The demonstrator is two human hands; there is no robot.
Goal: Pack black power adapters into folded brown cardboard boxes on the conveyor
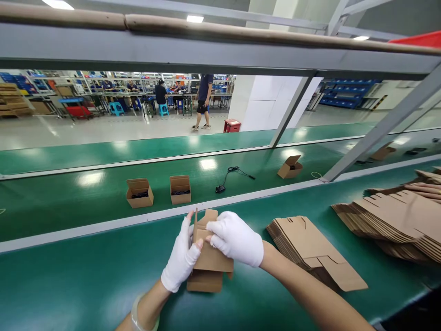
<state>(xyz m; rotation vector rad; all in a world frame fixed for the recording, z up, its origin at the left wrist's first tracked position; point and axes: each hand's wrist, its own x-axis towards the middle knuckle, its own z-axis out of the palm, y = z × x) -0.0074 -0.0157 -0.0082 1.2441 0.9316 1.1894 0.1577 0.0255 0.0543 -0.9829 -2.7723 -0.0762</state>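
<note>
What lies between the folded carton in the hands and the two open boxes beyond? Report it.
In the head view, a pale rail along the green conveyor belt runs between the folded carton and the two open boxes.

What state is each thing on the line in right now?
Left hand: gloved, holding carton.
Right hand: gloved, holding carton.
Carton: partly folded, flaps unclosed.
Near stack: flat blanks, piled.
Right stack: flat blanks, piled.
Left box: open, dark contents.
Middle box: open, dark contents.
Far box: tilted, flaps open.
Cable: loose on belt.
</note>
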